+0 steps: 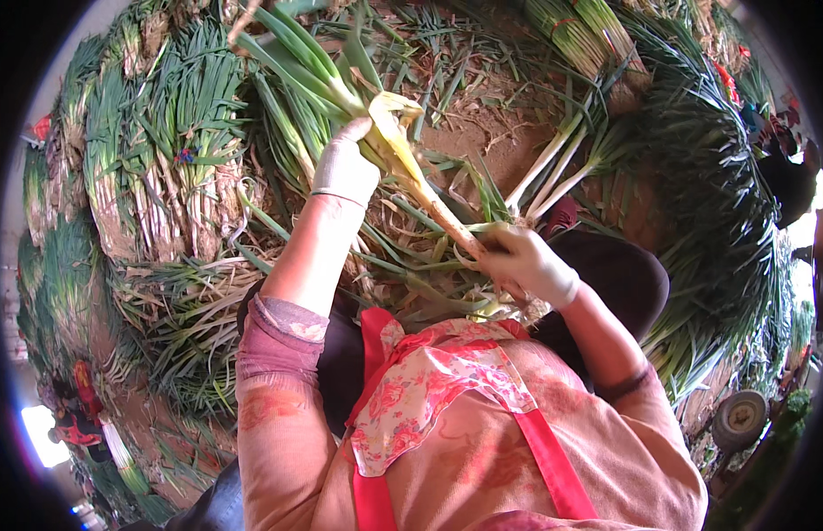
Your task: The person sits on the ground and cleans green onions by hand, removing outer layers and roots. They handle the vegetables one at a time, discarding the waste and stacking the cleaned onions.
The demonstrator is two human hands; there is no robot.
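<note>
A large green onion (444,216) with a yellowed outer leaf (401,143) runs slantwise between my hands. My left hand (348,162), in a pale glove, is closed round it where the green leaves begin. Gloved as well, my right hand (527,262) holds its lower end, near the roots. Several green onions with white stalks (547,162) lie just beyond my right hand. Loose leaves and peelings (418,265) cover the ground between my knees.
Tied bundles of green onions (192,133) stand at the left, above a loose heap (199,332). A long pile (703,219) lines the right, with tied bundles (584,40) at the upper right. A wheel (740,420) is at the lower right. Other people are at both edges.
</note>
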